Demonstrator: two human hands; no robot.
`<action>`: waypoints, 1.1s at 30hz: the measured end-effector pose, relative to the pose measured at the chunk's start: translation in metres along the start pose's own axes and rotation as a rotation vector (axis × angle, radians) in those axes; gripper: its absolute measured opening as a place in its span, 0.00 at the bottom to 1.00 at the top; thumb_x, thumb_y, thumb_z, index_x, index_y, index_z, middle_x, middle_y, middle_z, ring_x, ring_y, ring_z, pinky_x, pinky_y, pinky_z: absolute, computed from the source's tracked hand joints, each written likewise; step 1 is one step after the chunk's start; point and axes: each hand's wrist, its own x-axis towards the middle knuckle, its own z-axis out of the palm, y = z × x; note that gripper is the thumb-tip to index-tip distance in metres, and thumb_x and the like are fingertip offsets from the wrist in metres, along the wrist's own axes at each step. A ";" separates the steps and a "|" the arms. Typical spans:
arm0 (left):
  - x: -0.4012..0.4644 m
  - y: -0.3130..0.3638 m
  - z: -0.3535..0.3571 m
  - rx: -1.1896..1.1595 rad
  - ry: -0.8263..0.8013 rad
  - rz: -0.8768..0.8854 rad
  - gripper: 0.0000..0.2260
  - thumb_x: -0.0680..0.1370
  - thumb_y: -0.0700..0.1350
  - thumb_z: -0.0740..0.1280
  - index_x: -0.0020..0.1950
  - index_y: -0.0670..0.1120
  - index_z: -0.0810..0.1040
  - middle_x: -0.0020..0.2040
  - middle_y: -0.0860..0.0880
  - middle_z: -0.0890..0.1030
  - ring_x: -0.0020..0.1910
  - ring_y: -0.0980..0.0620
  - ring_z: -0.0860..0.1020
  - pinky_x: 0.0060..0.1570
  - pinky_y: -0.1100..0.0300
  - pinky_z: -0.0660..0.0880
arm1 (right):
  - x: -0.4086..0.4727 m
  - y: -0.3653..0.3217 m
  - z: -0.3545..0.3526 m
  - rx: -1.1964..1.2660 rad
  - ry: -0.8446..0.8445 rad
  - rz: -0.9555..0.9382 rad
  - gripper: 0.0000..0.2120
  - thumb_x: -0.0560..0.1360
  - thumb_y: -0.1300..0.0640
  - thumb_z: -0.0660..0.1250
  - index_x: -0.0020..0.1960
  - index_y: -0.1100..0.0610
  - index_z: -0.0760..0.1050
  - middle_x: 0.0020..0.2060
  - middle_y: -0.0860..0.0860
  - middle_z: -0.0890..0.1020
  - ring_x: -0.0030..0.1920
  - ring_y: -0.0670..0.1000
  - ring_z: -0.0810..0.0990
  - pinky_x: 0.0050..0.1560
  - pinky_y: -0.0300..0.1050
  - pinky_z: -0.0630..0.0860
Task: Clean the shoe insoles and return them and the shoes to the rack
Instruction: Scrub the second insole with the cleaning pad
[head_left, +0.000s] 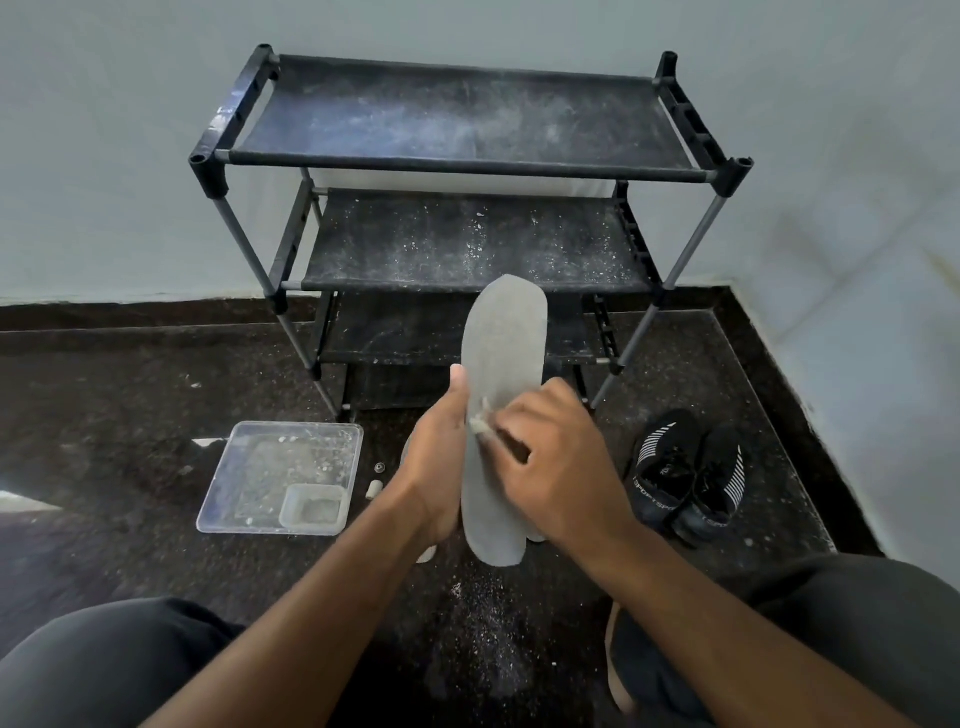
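Observation:
A grey insole (501, 353) stands upright in front of me, toe up. My left hand (434, 457) grips its left edge, thumb along the side. My right hand (550, 457) pinches a small whitish wad (479, 423) against the insole's middle. A second insole (427, 554) lies mostly hidden under my left hand and forearm. Two black shoes (688, 475) with white stripes sit side by side on the floor to the right. The black shoe rack (467, 166) stands against the wall, its shelves dusted with white specks.
A clear plastic tray (260, 467) holding a small square tub (314, 509) lies on the dark floor at the left. Two small bits (375, 480) lie beside it. White powder is scattered on the floor between my knees. A wall corner closes the right side.

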 end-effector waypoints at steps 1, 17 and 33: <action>-0.001 0.001 -0.001 -0.010 0.003 -0.002 0.34 0.84 0.67 0.51 0.69 0.42 0.80 0.65 0.37 0.82 0.65 0.39 0.81 0.68 0.42 0.75 | -0.002 -0.001 0.002 -0.015 -0.020 -0.034 0.10 0.78 0.54 0.69 0.43 0.59 0.82 0.38 0.48 0.79 0.44 0.49 0.71 0.45 0.50 0.73; -0.012 -0.004 0.010 0.046 -0.055 -0.052 0.31 0.85 0.65 0.51 0.71 0.44 0.79 0.59 0.41 0.85 0.56 0.42 0.83 0.56 0.43 0.80 | 0.008 0.006 -0.007 -0.101 0.072 0.041 0.08 0.78 0.54 0.70 0.43 0.56 0.83 0.37 0.47 0.79 0.43 0.49 0.71 0.44 0.52 0.72; -0.010 -0.012 0.012 0.093 -0.164 -0.124 0.31 0.85 0.64 0.50 0.67 0.42 0.81 0.47 0.41 0.84 0.40 0.45 0.83 0.39 0.53 0.80 | 0.019 0.023 -0.016 -0.005 0.217 0.281 0.07 0.77 0.53 0.72 0.41 0.55 0.83 0.36 0.46 0.80 0.42 0.49 0.74 0.49 0.41 0.71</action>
